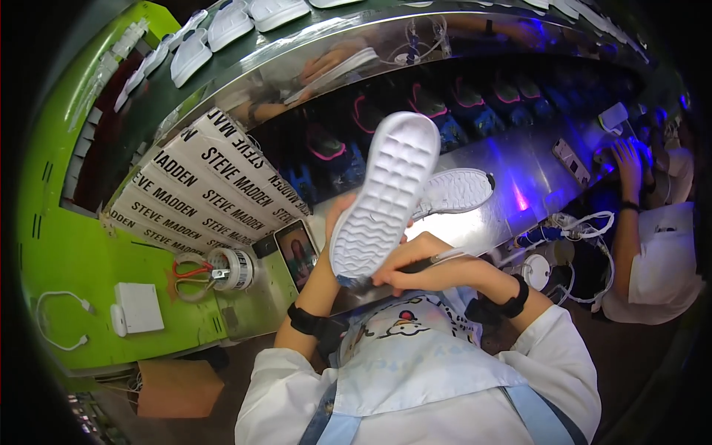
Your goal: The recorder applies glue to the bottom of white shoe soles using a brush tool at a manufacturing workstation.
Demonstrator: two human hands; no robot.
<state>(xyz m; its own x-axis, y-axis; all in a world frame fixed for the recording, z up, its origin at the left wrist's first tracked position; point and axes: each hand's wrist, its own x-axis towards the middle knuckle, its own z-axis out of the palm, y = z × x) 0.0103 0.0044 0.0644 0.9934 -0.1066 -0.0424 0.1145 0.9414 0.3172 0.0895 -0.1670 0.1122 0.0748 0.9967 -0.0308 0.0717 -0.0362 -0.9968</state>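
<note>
**White sole held up beside a patterned carton**

The patterned carton [215, 182] stood at the worker's left. To its right, a white sole [386, 182] was held above the metal bench [478, 228], tread toward the worker's eyes. The left hand [341, 211] was curled around it, partly hidden behind it. The right hand [423, 259] was closed around a slim brush-like tool [449, 254] at the sole's near end; I couldn't tell whether its tip touched.

Farther right of the carton, a second sole [460, 191] lay on the metal. Just off the carton's near side were a phone [297, 256], a tape roll [241, 268] and scissors [194, 279]; nearer still, a white block [141, 306] sat on the green table [81, 285]. Beyond the carton ran pink-edged shoes [326, 144] and white pieces [230, 26]. Well to its right, another person's hand [629, 159] showed in blue light.
</note>
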